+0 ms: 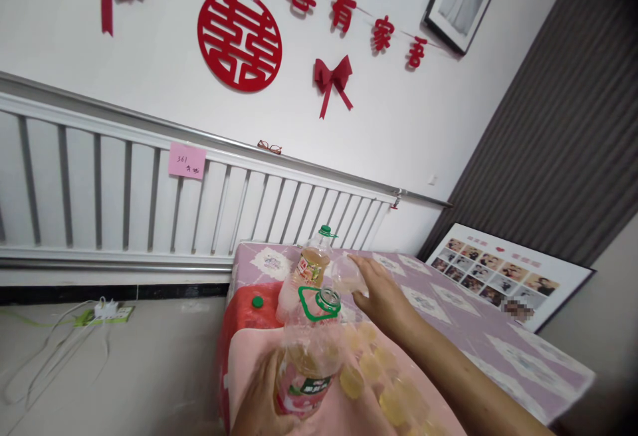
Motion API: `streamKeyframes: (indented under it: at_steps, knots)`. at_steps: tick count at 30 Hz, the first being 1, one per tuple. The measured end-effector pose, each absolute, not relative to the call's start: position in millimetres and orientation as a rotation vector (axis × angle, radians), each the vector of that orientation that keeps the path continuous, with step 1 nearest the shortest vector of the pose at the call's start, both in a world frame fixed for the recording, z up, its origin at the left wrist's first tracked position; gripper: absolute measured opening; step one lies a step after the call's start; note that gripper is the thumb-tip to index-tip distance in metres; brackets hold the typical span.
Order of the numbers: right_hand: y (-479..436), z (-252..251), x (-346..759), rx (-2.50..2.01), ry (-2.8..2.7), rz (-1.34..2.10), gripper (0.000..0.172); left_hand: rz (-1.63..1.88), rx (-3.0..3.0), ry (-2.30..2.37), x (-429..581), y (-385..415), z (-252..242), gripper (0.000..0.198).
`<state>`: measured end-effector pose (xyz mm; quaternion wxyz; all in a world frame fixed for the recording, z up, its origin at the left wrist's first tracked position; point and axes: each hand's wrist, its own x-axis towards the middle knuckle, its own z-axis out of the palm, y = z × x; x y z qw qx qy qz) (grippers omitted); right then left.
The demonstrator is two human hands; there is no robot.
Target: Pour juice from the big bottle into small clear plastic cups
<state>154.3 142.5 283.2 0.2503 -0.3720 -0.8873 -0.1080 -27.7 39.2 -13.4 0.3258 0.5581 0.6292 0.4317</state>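
Note:
My left hand [260,393] is wrapped around the lower part of a large clear plastic bottle [304,393] with a pink and green label. Its neck has a green carry handle [310,306], and the mouth is uncapped. Between the fingers and thumb of my right hand [379,293] is a clear plastic cup [345,278], close beside the bottle's mouth. A loose green cap [257,302] lies on red plastic to the left. Several clear cups of yellowish liquid [393,406] stand on the pink cloth [249,356] below my right forearm.
Behind the held bottle stands a second bottle [315,260] with a green cap. A purple patterned tablecloth [409,276] covers the table. A white radiator [114,183] runs along the wall. Cables and a power strip [107,313] lie on the floor; a photo board [503,273] leans at right.

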Motion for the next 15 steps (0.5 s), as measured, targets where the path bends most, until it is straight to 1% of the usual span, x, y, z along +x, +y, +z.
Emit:
streamKeyframes:
  at_steps: [4, 8, 12, 15]
  knots:
    - [141.5, 284.9, 154.5, -1.011, -2.433, -0.293, 0.07, 1.134, 1.492, 1.644, -26.0, 36.5, -2.1, 0.114]
    - [140.9, 285.3, 154.4, -1.011, -2.435, -0.293, 0.069, 1.09, 1.482, 1.64, -25.7, 37.2, -2.1, 0.116]
    - [140.5, 284.6, 154.1, -1.011, -2.442, -0.292, 0.069, 1.22, 1.528, 1.594, -24.9, 38.4, -4.8, 0.113]
    - [139.7, 284.2, 153.7, -1.018, -2.449, -0.291, 0.068, 1.297, 1.546, 1.576, -24.5, 37.7, -1.4, 0.108]
